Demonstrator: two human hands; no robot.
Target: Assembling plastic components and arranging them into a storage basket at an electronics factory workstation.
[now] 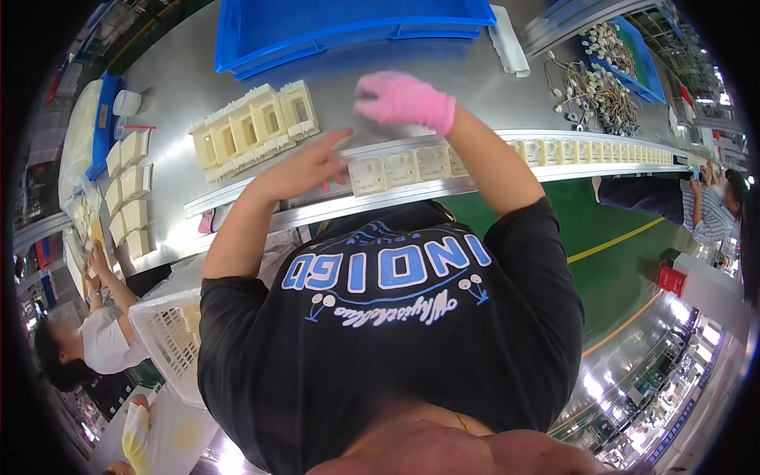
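My left hand (309, 168) is bare, with its fingers apart and the index finger stretched out. Nothing shows in it. It hovers by the left end of a row of cream plastic housings (400, 168) lined up along a metal rail. In a pink glove, my right hand (402, 100) is above the steel table, beyond that row. Its fingers are curved, with a small gap towards the thumb, and no object can be seen there. Left of it, a block of cream rectangular frames (252, 127) stands side by side on the table.
A blue bin (348, 39) sits at the far edge of the steel table (340, 95). A white cloth (507, 43) and bundled connector wires (602, 91) lie to the right. More cream parts (127, 190) are at left, near a co-worker's hands (95, 265). A white basket (170, 340) stands lower left.
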